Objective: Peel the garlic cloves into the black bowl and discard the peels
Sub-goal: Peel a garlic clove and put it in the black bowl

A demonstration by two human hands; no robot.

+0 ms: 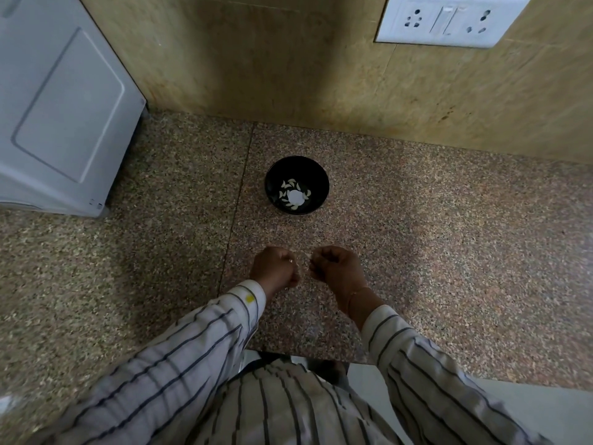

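1. Your left hand was curled into a loose fist just above the speckled granite counter, with a ring showing on one finger. Whether it pinched anything I could not tell; the fingertips were turned under and blurred.
2. Your right hand was curled the same way, close beside the left but not touching it. A thin pale sliver showed at its fingertips on the side facing the left hand, too small to name as peel or clove, so its hold could not be judged either.
3. The black bowl stood upright on the counter straight beyond your hands, well apart from them, with bare stone between.
4. Peeled garlic cloves lay in the bottom of the bowl, ringed around a round white spot at its centre.
5. A white appliance stood at the far left, against the wall and well clear of the bowl.
6. The beige tiled wall rose just behind the bowl, and a white socket-and-switch plate was fixed on it at the upper right.
7. Your striped sleeves covered both forearms to the wrists, and a thin bracelet showed on the right wrist.
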